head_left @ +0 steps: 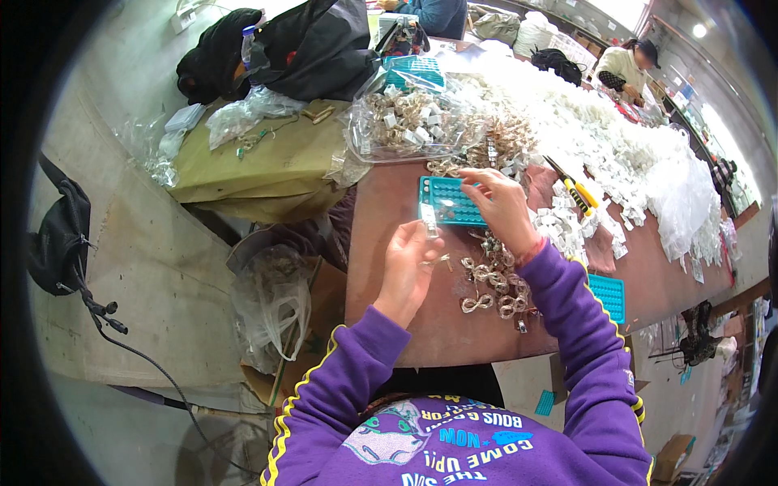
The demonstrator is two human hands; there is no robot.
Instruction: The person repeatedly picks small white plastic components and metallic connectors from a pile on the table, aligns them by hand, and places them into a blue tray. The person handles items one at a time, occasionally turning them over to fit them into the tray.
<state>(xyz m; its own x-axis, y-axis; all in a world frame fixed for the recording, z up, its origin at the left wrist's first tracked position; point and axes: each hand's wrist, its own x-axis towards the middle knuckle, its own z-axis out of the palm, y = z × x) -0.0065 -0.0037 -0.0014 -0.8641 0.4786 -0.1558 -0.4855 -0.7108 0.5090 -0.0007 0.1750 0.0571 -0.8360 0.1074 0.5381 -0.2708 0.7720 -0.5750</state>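
My left hand (409, 263) pinches a small white plastic case (428, 219) upright between thumb and fingers. A thin wire shows below it, next to the palm. My right hand (504, 206) hovers over the right part of a teal tray (455, 191) with rows of small hollows. Its thumb and forefinger are apart, and nothing shows between them. A few small round pale pieces lie in the tray. Just nearer to me, several bundles of thin wire (494, 283), coiled in figure-eights, lie on the reddish-brown table (389, 316).
A clear bag (413, 125) of wire coils and white cases stands behind the tray. White pieces (604, 134) heap to the right, with yellow-black pliers (579, 194) beside them. Another teal tray (606, 298) lies by my right forearm. A person (622, 69) works at the far right.
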